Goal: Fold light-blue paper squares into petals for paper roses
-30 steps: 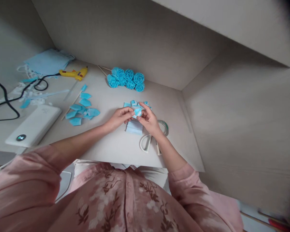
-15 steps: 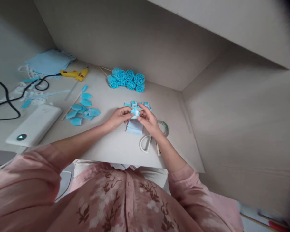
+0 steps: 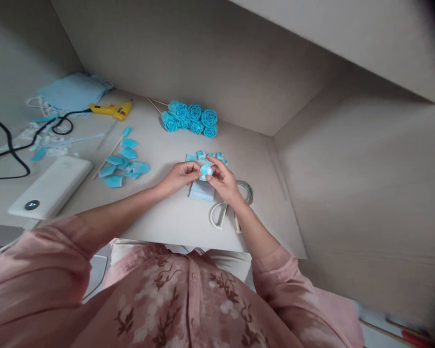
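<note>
Left hand and right hand both pinched on one blue-white folded piece; pale sheet close by. Blue flowers lie beyond; yellow glue gun left of them.

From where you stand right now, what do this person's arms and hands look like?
Both the left hand and the right hand are bare, with no glove in view. The forearms are bare too, up to loose pink sleeves that end around the elbows. They match a pink shirt patterned with brown sprigs and pale blossoms.
</note>
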`<state>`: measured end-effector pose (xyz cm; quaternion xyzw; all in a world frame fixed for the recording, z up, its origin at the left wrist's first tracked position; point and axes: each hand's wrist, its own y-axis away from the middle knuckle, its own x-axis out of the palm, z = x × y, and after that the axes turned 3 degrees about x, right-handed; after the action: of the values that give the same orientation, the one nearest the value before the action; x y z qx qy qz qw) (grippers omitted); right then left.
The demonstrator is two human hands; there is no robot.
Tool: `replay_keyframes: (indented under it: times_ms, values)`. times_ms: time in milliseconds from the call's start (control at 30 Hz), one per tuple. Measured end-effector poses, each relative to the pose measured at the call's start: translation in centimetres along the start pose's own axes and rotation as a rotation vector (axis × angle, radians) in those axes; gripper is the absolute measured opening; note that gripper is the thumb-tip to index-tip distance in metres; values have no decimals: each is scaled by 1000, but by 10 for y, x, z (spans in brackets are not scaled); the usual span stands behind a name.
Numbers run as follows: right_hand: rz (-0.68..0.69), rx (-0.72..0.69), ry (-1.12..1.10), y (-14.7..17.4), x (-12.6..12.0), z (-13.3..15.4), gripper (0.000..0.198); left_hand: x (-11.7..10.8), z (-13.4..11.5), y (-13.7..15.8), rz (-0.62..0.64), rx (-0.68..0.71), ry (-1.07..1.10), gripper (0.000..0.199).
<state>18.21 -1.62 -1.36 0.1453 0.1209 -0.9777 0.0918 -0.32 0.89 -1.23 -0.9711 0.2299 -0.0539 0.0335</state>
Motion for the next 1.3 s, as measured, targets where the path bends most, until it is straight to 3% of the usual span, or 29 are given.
replay_keyframes:
  times_ms: [433,633,867,1033,1300]
  values:
    - [-65,10,-45,-3,-2,-2,55,-1,-3,1,-14,50,-40,32]
    - [-116,-5,-56,-3,-1,-4,54,1,2,0,55,16,-75,36]
    - [-119,-5,-106,-6,-4,-7,48,0,5,-1,39,1,-57,32]
    - [-149,-8,-108,-7,-6,-8,46,-4,-1,-5,-60,7,8,32]
    - [-412,35,-277,-15,-17,-18,44,-35,-5,-25,-422,97,36,19]
